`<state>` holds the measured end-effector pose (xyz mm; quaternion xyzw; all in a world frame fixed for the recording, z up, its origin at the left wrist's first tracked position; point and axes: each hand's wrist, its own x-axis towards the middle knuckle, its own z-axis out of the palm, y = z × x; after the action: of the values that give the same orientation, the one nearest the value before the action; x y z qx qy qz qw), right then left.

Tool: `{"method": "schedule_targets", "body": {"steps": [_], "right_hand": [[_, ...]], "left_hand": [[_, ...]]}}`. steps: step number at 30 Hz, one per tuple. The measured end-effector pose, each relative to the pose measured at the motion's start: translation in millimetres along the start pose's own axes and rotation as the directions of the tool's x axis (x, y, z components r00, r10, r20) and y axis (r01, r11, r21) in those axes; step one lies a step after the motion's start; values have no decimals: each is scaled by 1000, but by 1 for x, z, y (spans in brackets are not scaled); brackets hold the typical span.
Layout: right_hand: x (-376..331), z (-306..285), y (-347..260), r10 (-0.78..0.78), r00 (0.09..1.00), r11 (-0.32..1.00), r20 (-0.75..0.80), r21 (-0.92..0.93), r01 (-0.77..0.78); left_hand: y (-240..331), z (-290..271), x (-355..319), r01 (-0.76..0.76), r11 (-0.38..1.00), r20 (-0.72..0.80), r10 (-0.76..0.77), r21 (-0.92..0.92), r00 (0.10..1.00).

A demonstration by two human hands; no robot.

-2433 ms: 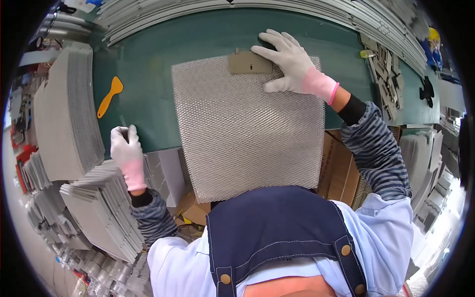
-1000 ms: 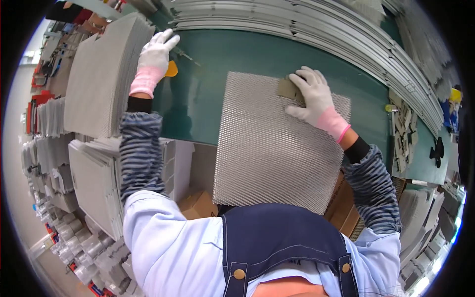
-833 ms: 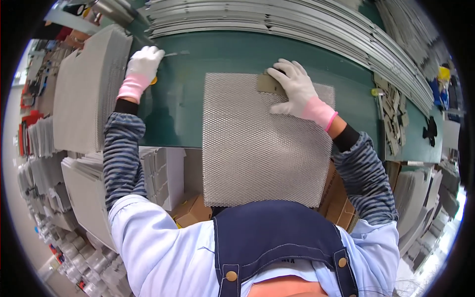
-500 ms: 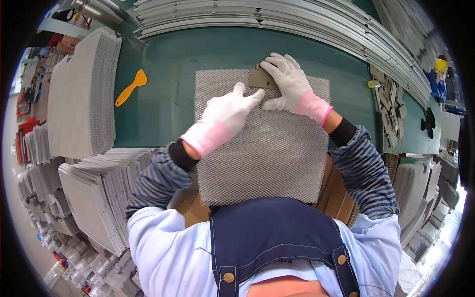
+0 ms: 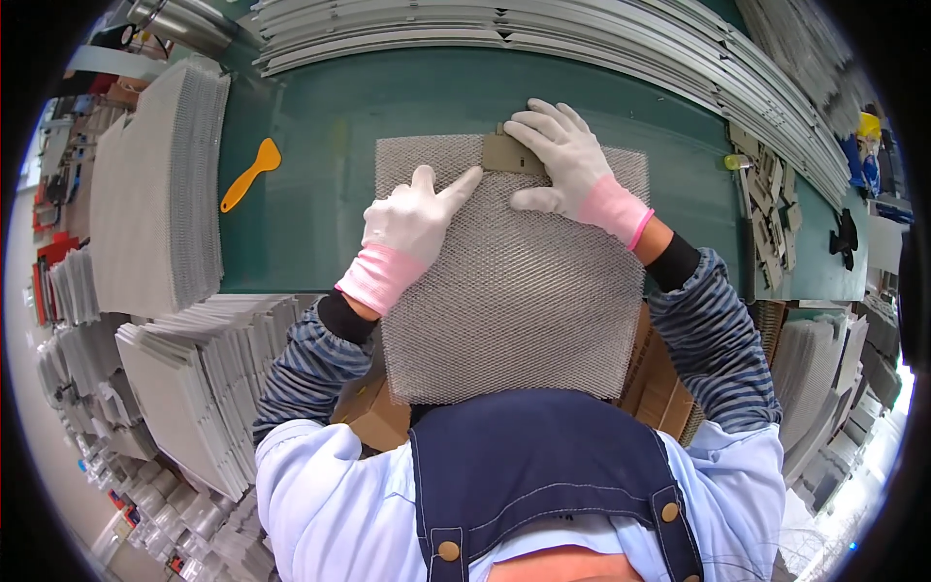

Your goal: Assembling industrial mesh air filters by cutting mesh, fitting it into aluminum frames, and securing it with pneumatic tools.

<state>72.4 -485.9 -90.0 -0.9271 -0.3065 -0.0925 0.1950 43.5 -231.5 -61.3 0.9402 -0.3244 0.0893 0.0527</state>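
A small grey-beige flat plate [image 5: 512,155] with a tiny slot lies across the far edge of a silver expanded-mesh sheet [image 5: 514,301]. My right hand [image 5: 562,160], in a white glove with pink cuff, rests over the plate's right end. Its fingers stretch away from me and the thumb is spread to the left, above the mesh. My left hand [image 5: 407,223], gloved alike, is over the sheet's left side and holds nothing. Two of its digits are extended, one reaching towards the plate's lower left corner; the others look curled.
A yellow scraper [image 5: 250,177] lies on the green table [image 5: 310,223], beside a stack of mesh sheets [image 5: 155,194]. Long metal strips [image 5: 543,34] line the back. Several small plates [image 5: 771,209] are piled at right. Cardboard boxes [image 5: 378,412] stand below the front edge.
My left hand has drawn back to the left and slightly towards me. My right hand remains over the plate, nearly still. The view has shifted slightly.
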Motion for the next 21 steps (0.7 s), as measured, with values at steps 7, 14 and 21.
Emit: {"method": "schedule_targets", "body": {"steps": [7, 14, 21], "right_hand": [[2, -6, 0, 1, 1000, 999, 10, 46, -2], [34, -33, -29, 207, 922, 978, 328, -33, -208], [28, 1, -28, 28, 999, 993, 25, -118, -25]], "left_hand": [[-91, -13, -34, 262, 933, -167, -226, 248, 960], [-29, -7, 48, -74, 997, 5, 74, 14, 997], [-18, 25, 29, 2, 989, 33, 3, -148, 999]]}}
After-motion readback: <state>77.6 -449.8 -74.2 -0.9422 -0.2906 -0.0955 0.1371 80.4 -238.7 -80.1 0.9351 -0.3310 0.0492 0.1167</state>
